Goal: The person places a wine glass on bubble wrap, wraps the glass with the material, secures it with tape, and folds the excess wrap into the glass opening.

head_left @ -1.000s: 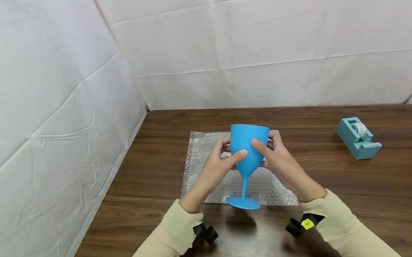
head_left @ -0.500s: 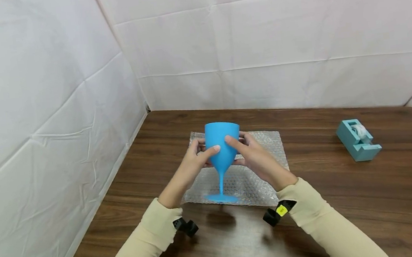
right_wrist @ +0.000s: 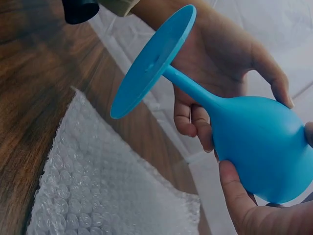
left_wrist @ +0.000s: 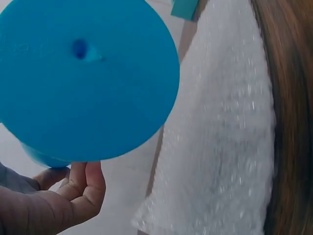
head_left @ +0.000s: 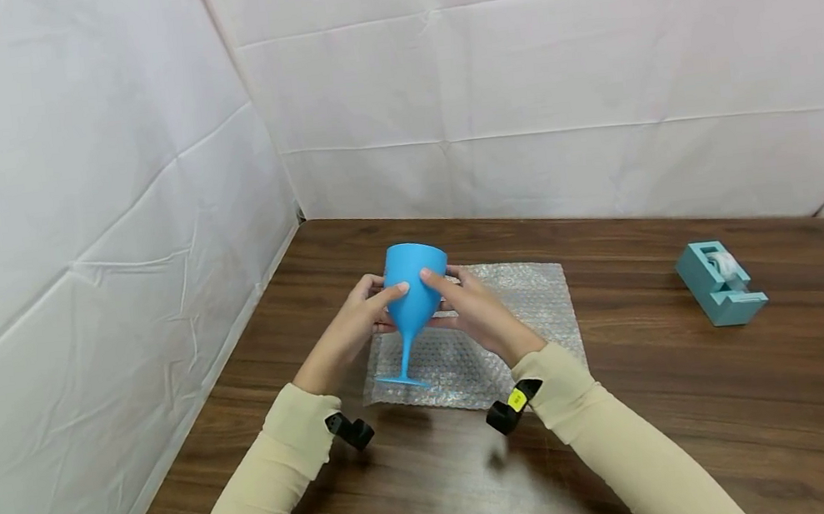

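Observation:
Both hands hold a blue plastic goblet [head_left: 415, 290] by its bowl, above a sheet of bubble wrap [head_left: 530, 303]. The left hand [head_left: 350, 330] grips the bowl's left side, thumb in front and fingers behind. From the right, the right hand [head_left: 482, 314] grips it the same way. The goblet tilts a little, its stem and round foot hanging down and to the left. In the left wrist view the goblet's foot [left_wrist: 98, 112] covers most of the bowl. The right wrist view shows the goblet's stem [right_wrist: 190, 88] free of both hands.
A teal tape dispenser [head_left: 720, 287] with a roll of clear tape stands on the right side of the brown wooden table [head_left: 699, 403]. White cloth walls [head_left: 551, 75] enclose the table's back and left side.
Both hands have carried the goblet leftward and slightly away, from over the middle of the bubble wrap to its left part. Its tilt has shifted slightly. The grip looks unchanged.

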Motion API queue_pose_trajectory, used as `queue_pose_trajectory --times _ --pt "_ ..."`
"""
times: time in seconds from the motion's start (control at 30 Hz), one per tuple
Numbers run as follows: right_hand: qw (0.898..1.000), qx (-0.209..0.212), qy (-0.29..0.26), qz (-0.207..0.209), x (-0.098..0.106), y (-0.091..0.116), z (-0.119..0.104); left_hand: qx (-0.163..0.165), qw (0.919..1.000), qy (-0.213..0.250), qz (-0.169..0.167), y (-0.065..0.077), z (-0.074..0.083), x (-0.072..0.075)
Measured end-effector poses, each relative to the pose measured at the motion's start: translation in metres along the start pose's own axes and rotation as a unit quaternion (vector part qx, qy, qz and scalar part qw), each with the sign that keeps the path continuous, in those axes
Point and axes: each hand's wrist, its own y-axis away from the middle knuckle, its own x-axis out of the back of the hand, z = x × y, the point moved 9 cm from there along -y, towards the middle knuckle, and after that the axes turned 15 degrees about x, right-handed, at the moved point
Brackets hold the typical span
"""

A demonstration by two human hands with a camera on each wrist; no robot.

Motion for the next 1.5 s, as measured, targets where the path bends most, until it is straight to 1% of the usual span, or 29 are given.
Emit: queue_pose_trajectory --times 0.2,0.3,0.43,0.57,0.73,0.93,1.13,1.5 --pt "1.0 -0.01 -0.014 0.024 0.0 -0.012 0.013 0.022 0.9997 -0.008 0.005 -0.011 -0.006 0.007" --pt "0.999 -0.012 -0.011 0.032 0.001 -0.017 0.018 0.036 0.9992 -0.014 0.011 -0.016 -0.01 0.011" --pt "0.999 -0.017 -0.008 0.042 0.0 -0.023 0.024 0.045 0.9984 -0.026 0.021 -0.021 -0.013 0.015" --pt "0.998 -0.03 -0.009 0.047 -0.001 -0.028 0.032 0.055 0.9973 -0.041 0.026 -0.027 -0.018 0.02" --pt "0.998 -0.048 -0.011 0.043 -0.003 -0.031 0.042 0.071 0.9956 -0.055 0.027 -0.033 -0.026 0.024" --pt "0.998 -0.052 -0.013 0.041 -0.005 -0.035 0.049 0.077 0.9947 -0.063 0.028 -0.037 -0.031 0.027" --pt "0.997 -0.058 -0.008 0.047 -0.004 -0.038 0.054 0.084 0.9932 -0.07 0.039 -0.043 -0.035 0.03" --pt "0.996 -0.076 0.038 0.037 -0.005 -0.041 0.061 0.089 0.9918 -0.081 0.043 -0.047 -0.036 0.036"
